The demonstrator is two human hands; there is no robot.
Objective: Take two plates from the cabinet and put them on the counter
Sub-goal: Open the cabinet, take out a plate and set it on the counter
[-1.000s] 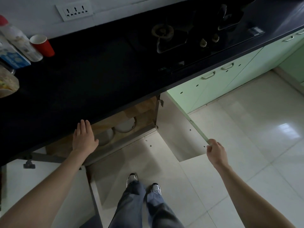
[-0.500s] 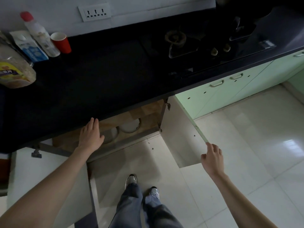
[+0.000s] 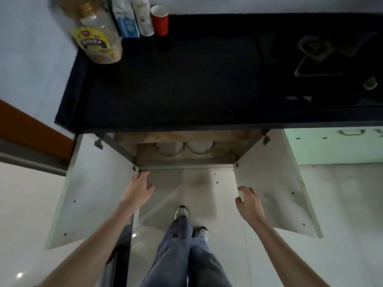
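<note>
With both cabinet doors (image 3: 269, 183) swung wide for access, the two plates (image 3: 170, 148) are seen side by side at the cabinet's (image 3: 186, 160) front edge, while the left hand (image 3: 138, 189) and right hand (image 3: 249, 204) are held empty with fingers loose, evidently for reaching in.

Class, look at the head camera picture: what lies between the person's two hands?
Only bare floor separates the left hand and right hand; the shoes sit slightly nearer the person. Head view.

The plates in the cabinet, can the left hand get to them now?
Probably yes. Both doors stand open, the left hand is empty near the cabinet's front edge, and nothing blocks the plates just inside.
</note>
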